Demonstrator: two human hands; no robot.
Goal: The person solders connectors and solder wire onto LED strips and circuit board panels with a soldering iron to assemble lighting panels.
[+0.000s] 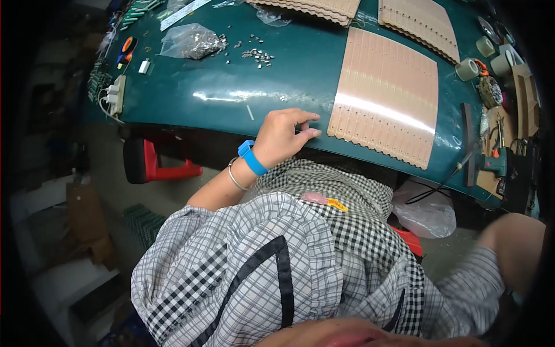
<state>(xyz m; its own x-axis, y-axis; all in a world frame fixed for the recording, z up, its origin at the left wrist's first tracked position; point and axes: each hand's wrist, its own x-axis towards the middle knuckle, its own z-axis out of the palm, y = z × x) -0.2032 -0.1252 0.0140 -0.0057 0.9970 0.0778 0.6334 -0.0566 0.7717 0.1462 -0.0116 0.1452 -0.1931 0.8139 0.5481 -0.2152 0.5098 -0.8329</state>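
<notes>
My left hand (286, 133) is over the near edge of the green table. Its thumb and forefinger are apart, with nothing seen between them, and the other fingers are partly hidden. Just right of the fingertips lies a pinkish-tan panel (384, 92) of side-by-side strips with small holes and a scalloped near edge. Hand and panel look slightly apart. At the far right only my blurred right arm (514, 246) shows, bent outward; the hand itself is outside the picture.
Small metal pieces (258, 56) lie beside a clear bag (193, 41) of them. Stacked similar panels (419, 26) stand at the back. Tape rolls (467, 69), a green power tool (496, 162) and a dark bar (468, 144) crowd the right side. A power strip (117, 95) sits left.
</notes>
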